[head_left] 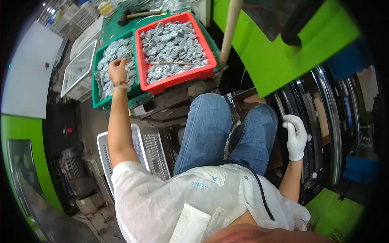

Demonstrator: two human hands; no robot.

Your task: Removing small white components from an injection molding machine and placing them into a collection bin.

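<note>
My bare left hand (117,72) is over the green tray (95,99), which is filled with small round grey metal parts (117,50). Its thumb and fingers are pinched together at the parts, and what they hold is too small to make out. My right hand (296,135), in a white glove, is off to the right beside the machine's bars. Its fingers are closed round a thin grey rod (279,104) that points up and away.
A red tray (177,79) of similar grey parts adjoins the green one, a thin stick (170,63) lying across it. Behind lies a hammer (139,15). White baskets (156,148) stand at left and below. Bright green machine panels (259,60) and shiny bars (330,121) flank the right.
</note>
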